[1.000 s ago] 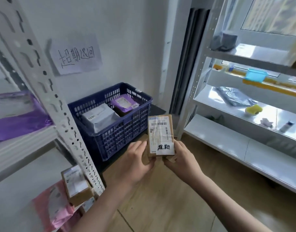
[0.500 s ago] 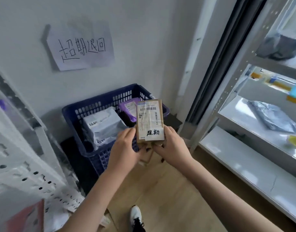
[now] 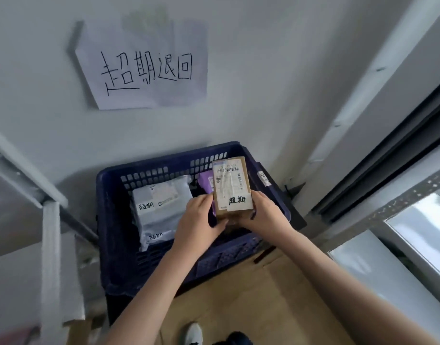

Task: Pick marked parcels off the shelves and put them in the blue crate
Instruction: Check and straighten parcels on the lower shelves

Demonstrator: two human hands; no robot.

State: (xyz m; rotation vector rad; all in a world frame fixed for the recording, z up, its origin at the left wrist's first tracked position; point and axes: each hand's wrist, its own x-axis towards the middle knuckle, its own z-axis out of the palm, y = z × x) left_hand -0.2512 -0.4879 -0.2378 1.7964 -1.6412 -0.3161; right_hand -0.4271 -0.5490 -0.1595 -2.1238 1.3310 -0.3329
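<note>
Above the dark blue slotted plastic crate (image 3: 164, 267), a small brown cardboard parcel (image 3: 232, 189) is held upright by both hands, its white barcode label and a white sticker with black handwritten characters facing the camera. The left hand (image 3: 200, 219) grips the parcel's lower left edge, fingers curled against its side and the thumb tucked under the bottom corner. The right hand (image 3: 262, 215) grips the lower right edge, fingers wrapped round behind the box. The parcel stands between the two hands, rising above them, with most of its length clear of the fingers. It hangs over the right half of the crate, not touching what lies inside.

Inside the crate, on the left, lies a grey plastic mailer bag (image 3: 161, 205) with handwritten black marks on its labels. A purple mailer bag (image 3: 206, 181) shows just behind the held parcel, mostly hidden by it. The crate sits on the floor against a white wall, where a sheet of white paper with large black handwritten characters (image 3: 144, 70) is stuck above it. Grey metal shelving (image 3: 49, 257) stands to the left, and a white shelf board (image 3: 388, 277) runs along the right. Light wooden flooring (image 3: 251, 307) shows below the forearms, with the toe of a white shoe (image 3: 192, 333) at the bottom edge.
</note>
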